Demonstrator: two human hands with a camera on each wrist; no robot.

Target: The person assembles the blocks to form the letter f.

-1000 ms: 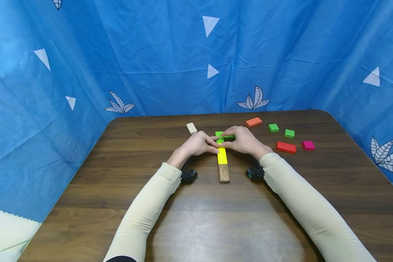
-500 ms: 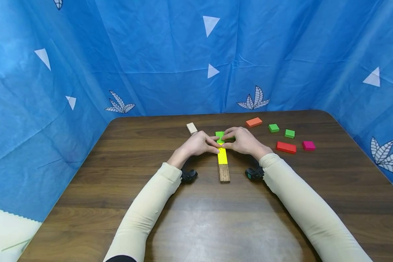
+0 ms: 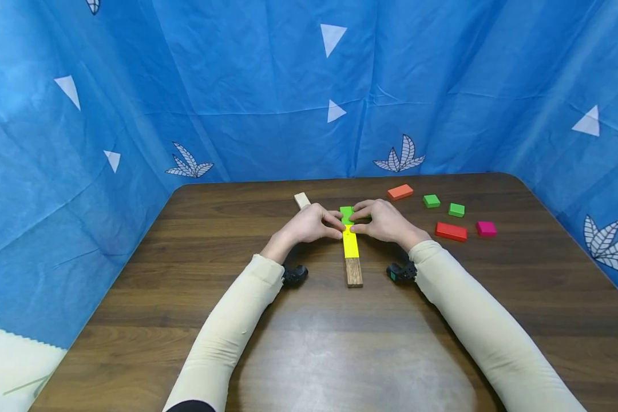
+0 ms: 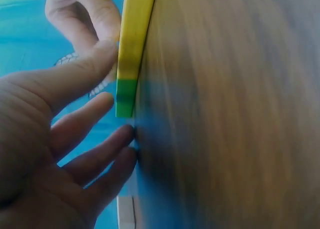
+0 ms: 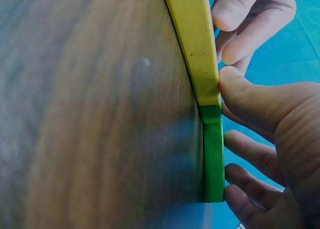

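A yellow block (image 3: 351,247) lies in line between a bright green block (image 3: 346,212) at its far end and a brown wood block (image 3: 353,273) nearer the person. From the left, the left hand (image 3: 310,224) has its fingertips at the yellow-green joint; its fingers are spread in the left wrist view. Opposite it, the right hand (image 3: 384,222) rests its thumb on the yellow block's edge. Its other fingertips touch the top of a longer green block (image 5: 214,161) jutting out to the right. In the head view the right fingers mostly hide that block.
A pale wood block (image 3: 301,199) lies just beyond the left hand. To the right are an orange block (image 3: 400,191), two small green blocks (image 3: 431,201), a red block (image 3: 450,231) and a magenta block (image 3: 486,229). A blue curtain (image 3: 268,103) hangs behind the table.
The left fingertips have drawn back slightly to the left from the yellow block. The right fingers have shifted a little over the longer green block, which shows less in the head view.
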